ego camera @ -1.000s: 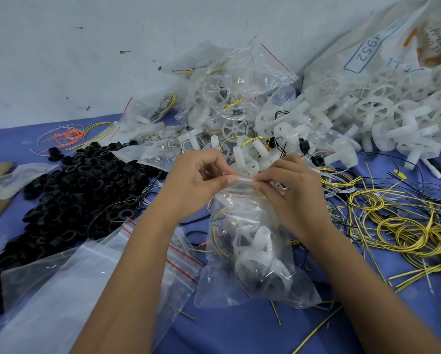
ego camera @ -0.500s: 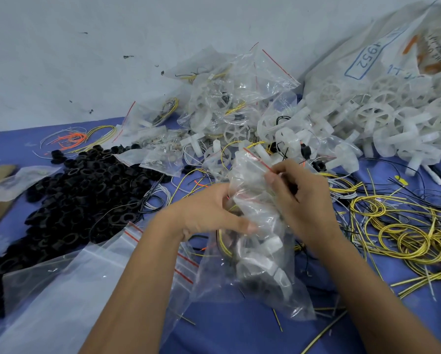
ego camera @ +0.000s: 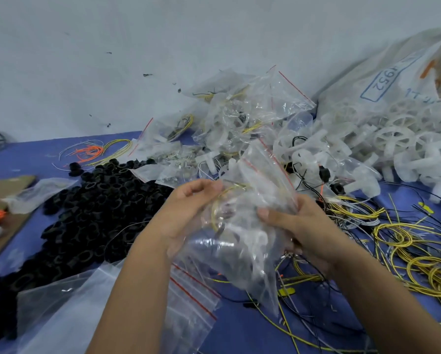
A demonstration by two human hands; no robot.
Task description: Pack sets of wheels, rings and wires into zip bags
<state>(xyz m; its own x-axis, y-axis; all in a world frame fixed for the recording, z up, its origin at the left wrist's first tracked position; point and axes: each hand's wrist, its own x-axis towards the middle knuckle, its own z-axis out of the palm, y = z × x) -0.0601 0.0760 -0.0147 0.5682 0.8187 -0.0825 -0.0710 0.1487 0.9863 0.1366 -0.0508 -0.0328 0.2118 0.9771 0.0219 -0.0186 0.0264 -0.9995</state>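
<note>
Both my hands hold a filled clear zip bag (ego camera: 242,241) above the blue table, tilted with its red-striped top pointing up and back. White wheels, a dark ring and a yellow wire loop show through the plastic. My left hand (ego camera: 188,213) grips the bag's left side, fingers curled round it. From the right, my right hand (ego camera: 298,226) grips it with the thumb pressed on the front. A heap of black rings (ego camera: 97,205) lies to the left. White wheels (ego camera: 393,141) are piled at the back right. Yellow and black wires (ego camera: 403,241) sprawl on the right.
A stack of empty zip bags (ego camera: 86,302) lies at the front left under my left forearm. Packed bags (ego camera: 240,118) are heaped against the wall at the back. A large white sack (ego camera: 398,72) sits behind the wheels. Cardboard (ego camera: 2,200) lies at the left edge.
The hands left the bag's zip top and took hold of its body. The bag rose off the table and tilted, its top swinging up and back.
</note>
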